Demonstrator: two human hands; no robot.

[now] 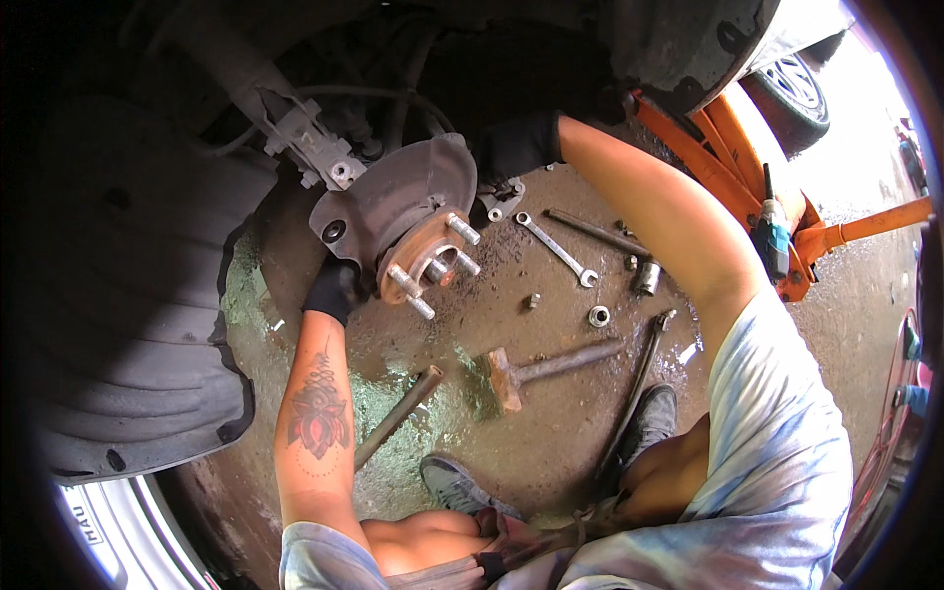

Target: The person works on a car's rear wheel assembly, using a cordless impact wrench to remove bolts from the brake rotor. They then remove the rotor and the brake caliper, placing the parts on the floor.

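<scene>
In front of me a wheel hub (426,258) with several long studs sits on a grey brake dust shield (393,192), below the suspension strut (313,138). My left hand (334,292), in a black glove, reaches in behind the hub's lower left side; its fingers are hidden there. My right hand (519,149), also gloved in black, is at the right edge of the shield, beside a metal bracket-like part (502,200). Shadow and the shield conceal its fingertips, so I cannot make out what either hand grips.
On the wet floor lie a combination wrench (557,250), a hammer (560,369), a socket (647,278), a long-handled bar (637,393) and a pipe (398,417). An orange jack (733,147) stands right, with a cordless power tool (773,241) on it. The wheel-arch liner (147,324) borders the left.
</scene>
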